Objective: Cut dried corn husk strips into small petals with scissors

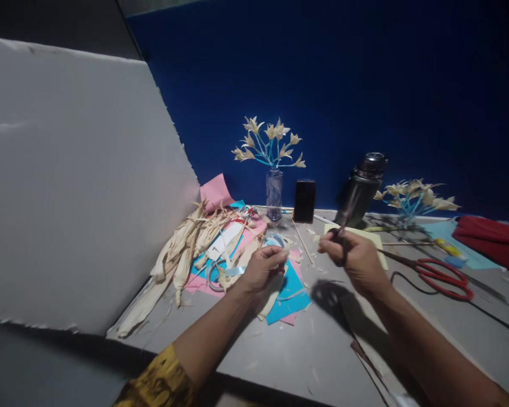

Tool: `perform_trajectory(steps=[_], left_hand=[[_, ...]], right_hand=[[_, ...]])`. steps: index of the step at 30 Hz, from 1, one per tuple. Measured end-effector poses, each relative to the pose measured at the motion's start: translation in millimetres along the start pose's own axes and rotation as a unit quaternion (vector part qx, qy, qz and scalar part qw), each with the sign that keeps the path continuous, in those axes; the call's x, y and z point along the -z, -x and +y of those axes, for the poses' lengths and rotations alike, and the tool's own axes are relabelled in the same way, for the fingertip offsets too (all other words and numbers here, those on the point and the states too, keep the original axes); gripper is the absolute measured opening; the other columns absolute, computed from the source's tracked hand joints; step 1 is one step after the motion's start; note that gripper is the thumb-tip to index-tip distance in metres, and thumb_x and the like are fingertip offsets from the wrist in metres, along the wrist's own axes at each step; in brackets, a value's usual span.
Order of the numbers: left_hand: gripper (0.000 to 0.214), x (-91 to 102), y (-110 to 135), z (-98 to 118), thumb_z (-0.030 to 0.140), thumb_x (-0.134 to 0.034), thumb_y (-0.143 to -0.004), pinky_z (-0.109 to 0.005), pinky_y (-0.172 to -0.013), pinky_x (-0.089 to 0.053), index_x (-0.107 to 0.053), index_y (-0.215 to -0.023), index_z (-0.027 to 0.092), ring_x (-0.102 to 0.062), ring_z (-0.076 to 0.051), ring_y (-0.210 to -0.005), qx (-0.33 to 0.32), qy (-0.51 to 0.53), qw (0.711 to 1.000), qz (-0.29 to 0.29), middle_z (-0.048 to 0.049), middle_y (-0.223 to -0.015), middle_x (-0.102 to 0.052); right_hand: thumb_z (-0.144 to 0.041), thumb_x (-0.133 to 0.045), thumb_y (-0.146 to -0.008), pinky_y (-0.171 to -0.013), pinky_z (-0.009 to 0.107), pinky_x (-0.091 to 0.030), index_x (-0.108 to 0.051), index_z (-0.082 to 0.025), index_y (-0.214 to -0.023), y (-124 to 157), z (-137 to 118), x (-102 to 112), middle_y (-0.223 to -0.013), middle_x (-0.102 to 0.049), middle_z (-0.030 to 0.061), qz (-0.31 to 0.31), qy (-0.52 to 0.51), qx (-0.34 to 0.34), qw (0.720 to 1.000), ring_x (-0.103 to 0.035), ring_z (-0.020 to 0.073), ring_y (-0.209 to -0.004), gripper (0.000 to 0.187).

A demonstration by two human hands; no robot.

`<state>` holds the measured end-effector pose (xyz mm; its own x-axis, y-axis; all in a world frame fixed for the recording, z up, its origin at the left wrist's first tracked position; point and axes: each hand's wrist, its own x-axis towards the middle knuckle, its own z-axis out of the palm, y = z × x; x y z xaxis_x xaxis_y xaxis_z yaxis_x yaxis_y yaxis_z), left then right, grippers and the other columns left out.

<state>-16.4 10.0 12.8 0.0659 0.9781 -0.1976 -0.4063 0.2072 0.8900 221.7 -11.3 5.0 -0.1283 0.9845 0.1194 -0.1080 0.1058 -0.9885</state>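
My left hand [263,267] is closed in a pinch on a small pale piece of husk [285,252], above the papers. Across a short gap, my right hand [359,261] is wrapped round dark-handled scissors [344,236] whose blades point upward. Another tiny pale bit [320,243] shows at my right fingertips. Dried corn husks [182,257] are heaped left of my left hand. Under and beside that hand lie blue paper [292,291] and a roll of tape [275,240]. Behind the hands, husk flowers [271,133] on blue stems stand in a clear bottle [274,195].
A phone [304,202] leans at the back beside a dark flask [362,189]. At right are more husk flowers [415,195], large red-handled scissors [445,278], a yellow cutter [448,249] and red cloth [496,240]. A white panel [76,181] bounds the left; a blue wall rises behind.
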Motion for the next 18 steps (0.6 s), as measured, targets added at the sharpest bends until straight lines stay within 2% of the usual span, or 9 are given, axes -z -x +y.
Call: perform_trajectory(steps=[2, 4, 6, 8, 12, 15, 18], left_hand=[[0.032, 0.0, -1, -2, 0.03, -0.089, -0.057, -0.02, -0.052, -0.038, -0.067, -0.073, 0.013, -0.049, -0.008, -0.054, 0.001, 0.005, 1.0, -0.009, 0.0013, -0.059, -0.055], [0.032, -0.2, -2, -4, 0.028, -0.089, -0.056, -0.021, -0.053, -0.039, -0.066, -0.073, 0.014, -0.051, -0.008, -0.053, -0.005, 0.008, 1.0, -0.016, 0.0014, -0.059, -0.057], [0.033, -1.5, -3, -6, 0.027, -0.09, -0.055, -0.021, -0.054, -0.04, -0.063, -0.069, 0.014, -0.053, -0.009, -0.054, -0.011, 0.012, 1.0, -0.02, 0.0007, -0.059, -0.06], [0.035, -3.9, -2, -8, 0.026, -0.09, -0.054, -0.021, -0.056, -0.04, -0.059, -0.066, 0.014, -0.055, -0.01, -0.056, -0.005, 0.025, 0.999, -0.026, -0.0013, -0.061, -0.064], [0.036, -8.1, 1, -10, 0.025, -0.09, -0.054, -0.019, -0.054, -0.036, -0.057, -0.062, 0.014, -0.05, -0.007, -0.051, 0.02, 0.042, 0.998, -0.053, 0.0001, -0.058, -0.061], [0.031, -8.7, 2, -13, 0.027, -0.088, -0.057, -0.02, -0.051, -0.033, -0.06, -0.061, 0.013, -0.046, -0.006, -0.048, 0.038, 0.021, 0.996, -0.08, 0.0009, -0.053, -0.056], [0.027, -8.2, 1, -17, 0.024, -0.084, -0.058, -0.019, -0.049, -0.03, -0.059, -0.058, 0.013, -0.042, -0.006, -0.046, 0.018, 0.031, 0.998, -0.056, 0.0028, -0.049, -0.051]], right_hand=[[-0.038, -0.085, -0.065, -0.053, 0.027, -0.041, -0.068, -0.018, -0.09, -44, 2, -26, -0.075, -0.064, 0.0017, 0.031, 0.015, -0.015, 0.999, -0.055, 0.0154, -0.061, 0.036], [-0.04, -0.085, -0.064, -0.052, 0.028, -0.041, -0.064, -0.018, -0.092, -58, 11, -43, -0.078, -0.066, 0.0027, -0.007, -0.01, -0.078, 0.997, -0.057, 0.016, -0.059, 0.041], [-0.04, -0.085, -0.065, -0.054, 0.029, -0.043, -0.062, -0.019, -0.097, -51, 18, -53, -0.083, -0.067, 0.0034, -0.047, -0.044, -0.103, 0.993, -0.059, 0.0173, -0.061, 0.045], [-0.037, -0.086, -0.062, -0.059, 0.029, -0.044, -0.062, -0.018, -0.095, -38, 20, -58, -0.083, -0.066, 0.0027, -0.061, -0.045, -0.087, 0.993, -0.058, 0.0165, -0.065, 0.045], [-0.037, -0.085, -0.061, -0.061, 0.029, -0.042, -0.062, -0.019, -0.081, -28, 18, -62, -0.071, -0.06, -0.0003, -0.025, 0.014, -0.058, 0.998, -0.053, 0.0159, -0.064, 0.035], [-0.037, -0.083, -0.064, -0.059, 0.029, -0.041, -0.064, -0.02, -0.082, -31, 21, -58, -0.072, -0.059, -0.0007, -0.008, 0.041, -0.045, 0.998, -0.051, 0.0154, -0.063, 0.031], [-0.036, -0.082, -0.066, -0.058, 0.029, -0.041, -0.064, -0.02, -0.085, -33, 25, -56, -0.073, -0.059, -0.0005, -0.019, 0.034, -0.033, 0.999, -0.05, 0.0151, -0.063, 0.031]])
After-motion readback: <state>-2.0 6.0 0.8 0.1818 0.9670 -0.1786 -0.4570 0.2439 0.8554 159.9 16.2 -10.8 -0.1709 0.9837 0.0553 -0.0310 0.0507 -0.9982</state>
